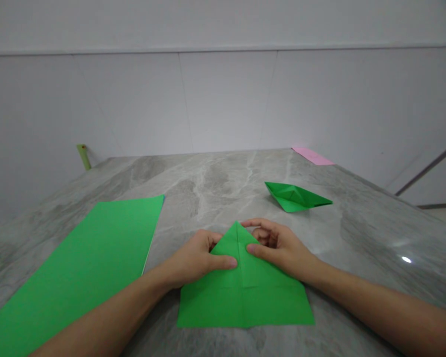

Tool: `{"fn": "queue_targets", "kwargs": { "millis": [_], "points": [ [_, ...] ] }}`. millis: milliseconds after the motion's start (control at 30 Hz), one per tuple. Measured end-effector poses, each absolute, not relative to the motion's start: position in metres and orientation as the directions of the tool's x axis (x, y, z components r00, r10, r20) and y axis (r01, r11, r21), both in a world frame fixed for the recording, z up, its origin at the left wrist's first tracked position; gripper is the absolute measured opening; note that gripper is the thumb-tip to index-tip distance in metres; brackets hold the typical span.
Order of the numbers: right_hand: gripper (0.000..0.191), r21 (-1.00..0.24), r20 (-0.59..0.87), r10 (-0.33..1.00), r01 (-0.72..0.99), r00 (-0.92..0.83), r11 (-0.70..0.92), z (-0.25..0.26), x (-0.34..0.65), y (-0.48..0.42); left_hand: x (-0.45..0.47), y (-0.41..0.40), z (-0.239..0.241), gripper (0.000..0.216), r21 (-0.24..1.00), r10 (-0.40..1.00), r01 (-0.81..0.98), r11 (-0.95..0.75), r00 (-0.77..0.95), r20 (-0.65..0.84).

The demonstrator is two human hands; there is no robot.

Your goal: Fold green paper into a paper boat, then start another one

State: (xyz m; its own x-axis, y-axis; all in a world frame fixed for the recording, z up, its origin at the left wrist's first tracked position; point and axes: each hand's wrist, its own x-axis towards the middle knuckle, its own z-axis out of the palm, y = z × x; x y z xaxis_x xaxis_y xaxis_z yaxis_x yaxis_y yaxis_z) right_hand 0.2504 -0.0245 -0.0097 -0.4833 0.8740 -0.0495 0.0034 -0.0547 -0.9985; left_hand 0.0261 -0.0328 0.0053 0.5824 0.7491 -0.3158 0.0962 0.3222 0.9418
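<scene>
A sheet of green paper [245,302] lies at the near edge of the view, its far end brought to a point and creases running down its middle and across it. My left hand [193,258] grips the left slope of the point, thumb on top and fingers behind the paper. On the right slope, my right hand [278,248] has its thumb on the face, while its curled fingers reach behind the tip. Beyond my right hand sits a folded green paper boat [295,198], apart from both hands.
A stack of green paper [96,248] lies to the left, partly under my left forearm. Pink paper [314,156] rests at the far right corner of the grey marbled table [208,183]. A white wall stands behind, with a light green object [83,157] at the far left.
</scene>
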Motion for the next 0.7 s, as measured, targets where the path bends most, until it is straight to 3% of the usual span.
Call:
{"fn": "queue_targets", "kwargs": {
  "millis": [100, 233, 700],
  "points": [
    [0.036, -0.982, -0.184, 0.807, 0.062, -0.562, -0.181, -0.0101, 0.2503, -0.0265, 0.0254, -0.0324, 0.0055, 0.016, 0.935, 0.757, 0.135, 0.328, 0.555, -0.345],
    [0.032, -0.965, -0.259, 0.802, 0.103, -0.539, -0.242, -0.0108, 0.2507, -0.0279, 0.0233, -0.0321, 0.0051, 0.016, 0.929, 0.75, 0.172, 0.329, 0.55, -0.368],
    [0.033, -0.97, -0.242, 0.805, 0.136, -0.543, -0.2, -0.0122, 0.2518, -0.027, 0.0202, -0.0289, 0.0052, 0.017, 0.918, 0.733, 0.227, 0.324, 0.553, -0.395]
  ]
}}
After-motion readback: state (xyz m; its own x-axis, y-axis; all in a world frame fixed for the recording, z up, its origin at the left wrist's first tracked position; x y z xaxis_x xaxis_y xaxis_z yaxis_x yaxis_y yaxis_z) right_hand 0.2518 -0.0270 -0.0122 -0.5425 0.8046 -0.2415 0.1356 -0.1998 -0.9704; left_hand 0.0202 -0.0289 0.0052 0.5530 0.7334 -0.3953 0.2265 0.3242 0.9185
